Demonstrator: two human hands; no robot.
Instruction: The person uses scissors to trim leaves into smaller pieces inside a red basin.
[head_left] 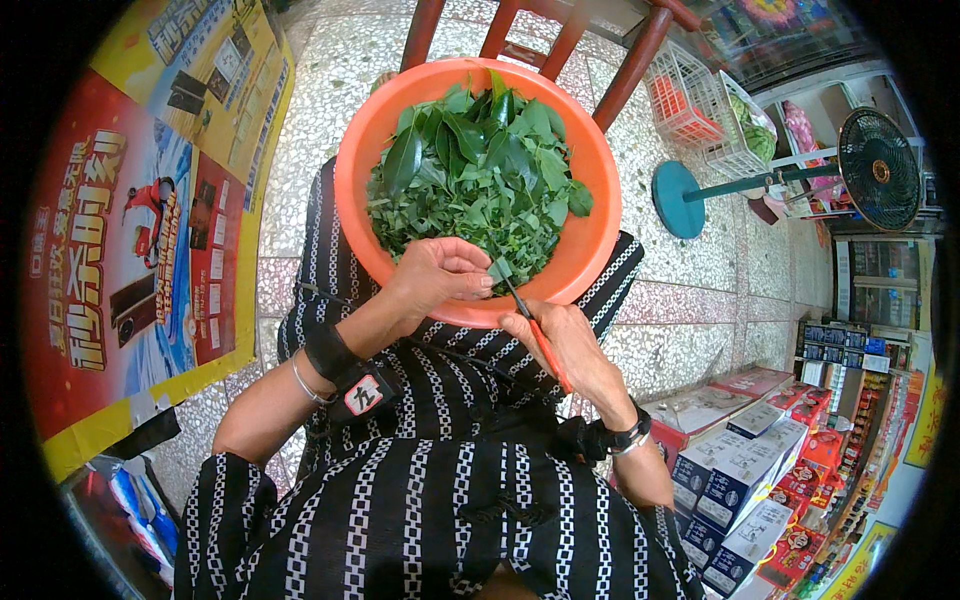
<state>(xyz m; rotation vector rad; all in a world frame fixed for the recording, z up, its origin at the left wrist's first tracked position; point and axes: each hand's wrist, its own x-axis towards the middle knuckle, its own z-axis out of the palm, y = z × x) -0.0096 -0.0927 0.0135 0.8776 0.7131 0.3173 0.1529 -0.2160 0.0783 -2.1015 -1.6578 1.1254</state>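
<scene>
An orange plastic basin (601, 165) rests on my lap, filled with green leaves. Whole dark leaves (462, 138) lie toward its far side, and small cut pieces (470, 215) are heaped nearer me. Over the near rim, my left hand (440, 278) is closed in a pinch on a small green leaf piece (501, 268). My right hand (578, 350) grips red-handled scissors (545, 350), whose dark blades point up and left to that leaf piece. My right fingers are partly hidden beneath the hand.
A reddish wooden chair (630, 65) stands just past the basin. To the right are a fan (878, 168) on a teal base, white wire baskets (685, 95) and stacked boxes (735, 470). A large printed poster panel (150, 220) covers the left side.
</scene>
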